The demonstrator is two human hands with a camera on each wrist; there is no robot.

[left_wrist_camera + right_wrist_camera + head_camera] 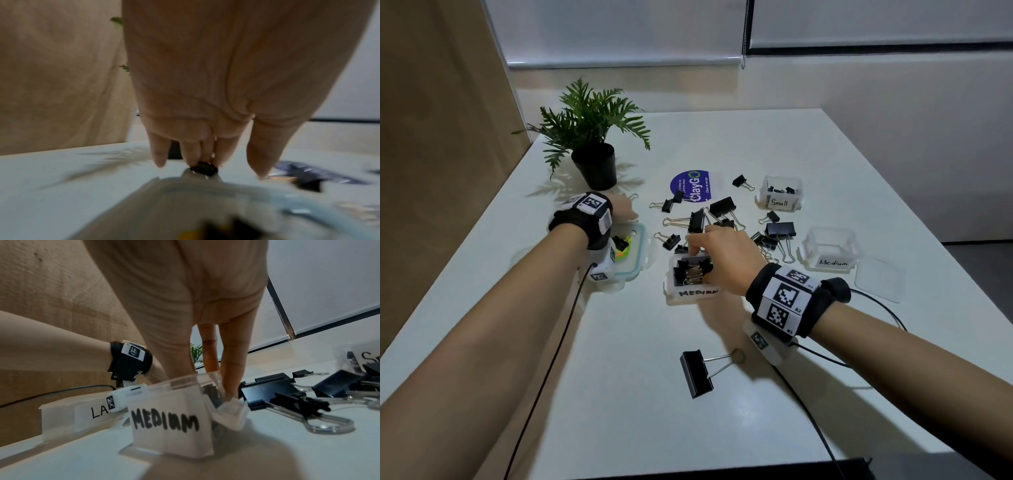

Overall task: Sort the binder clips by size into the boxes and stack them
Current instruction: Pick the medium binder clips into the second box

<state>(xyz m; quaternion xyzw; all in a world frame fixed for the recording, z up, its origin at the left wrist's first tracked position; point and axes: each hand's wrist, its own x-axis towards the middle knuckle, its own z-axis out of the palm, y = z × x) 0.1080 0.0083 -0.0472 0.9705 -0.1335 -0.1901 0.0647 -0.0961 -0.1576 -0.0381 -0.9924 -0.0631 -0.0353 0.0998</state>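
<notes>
White table [774, 144]; blurred left hand [216, 89] pinches small clip [204, 168].

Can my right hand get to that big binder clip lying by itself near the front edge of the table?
Probably yes. The big clip lies alone on bare table just beneath your right hand, nothing between; but its fingers are down at the Medium box.

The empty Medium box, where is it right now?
In the head view, the empty Medium box sits on the table's right side, nearer than the Small box, with a loose clear lid just to its right.
</notes>
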